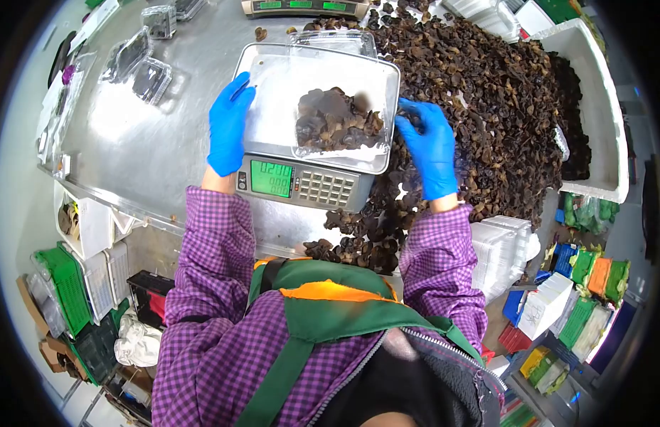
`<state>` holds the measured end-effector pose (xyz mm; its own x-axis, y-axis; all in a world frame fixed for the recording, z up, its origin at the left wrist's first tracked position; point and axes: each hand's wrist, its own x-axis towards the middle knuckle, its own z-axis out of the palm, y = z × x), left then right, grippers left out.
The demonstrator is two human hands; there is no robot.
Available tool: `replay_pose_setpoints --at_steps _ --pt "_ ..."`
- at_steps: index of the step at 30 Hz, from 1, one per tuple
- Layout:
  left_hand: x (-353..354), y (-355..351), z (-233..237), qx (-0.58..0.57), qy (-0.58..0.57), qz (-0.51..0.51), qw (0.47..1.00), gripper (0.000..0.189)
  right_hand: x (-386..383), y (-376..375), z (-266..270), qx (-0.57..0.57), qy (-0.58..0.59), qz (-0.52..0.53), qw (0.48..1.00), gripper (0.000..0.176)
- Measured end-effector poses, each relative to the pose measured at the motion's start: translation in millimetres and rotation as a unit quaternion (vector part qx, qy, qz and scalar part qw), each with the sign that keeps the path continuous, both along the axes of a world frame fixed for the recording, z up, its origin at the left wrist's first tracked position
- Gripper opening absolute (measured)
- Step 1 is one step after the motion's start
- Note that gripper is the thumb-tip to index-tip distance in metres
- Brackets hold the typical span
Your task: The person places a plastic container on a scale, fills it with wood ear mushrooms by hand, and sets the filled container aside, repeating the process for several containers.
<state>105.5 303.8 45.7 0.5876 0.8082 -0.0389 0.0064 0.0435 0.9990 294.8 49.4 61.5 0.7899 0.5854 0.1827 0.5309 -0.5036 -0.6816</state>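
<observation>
Nearest, at twelve o'clock, the scale's lit display (271, 178) and keypad (324, 187) face the person. Just beyond, a clear tub (302, 151) of dark, curled pieces (337, 124) sits on the tray (269, 99). At eleven, the left hand (230, 124) lies at the tray's left rim, grip open, fingers extended. At one, the right hand (429, 146) is half open beside the right rim, contact unclear. Past it, a dark heap (472, 121) covers part of the metal surface (195, 92); farther, at twelve, stands a second scale (305, 7).
</observation>
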Motion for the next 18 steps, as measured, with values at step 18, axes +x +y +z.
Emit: replay_pose_setpoints --at_steps 18 --pt "71 13 -36 -0.179 -0.011 -0.081 0.981 0.043 2 -2 -17 0.124 -0.022 -0.029 0.992 0.017"
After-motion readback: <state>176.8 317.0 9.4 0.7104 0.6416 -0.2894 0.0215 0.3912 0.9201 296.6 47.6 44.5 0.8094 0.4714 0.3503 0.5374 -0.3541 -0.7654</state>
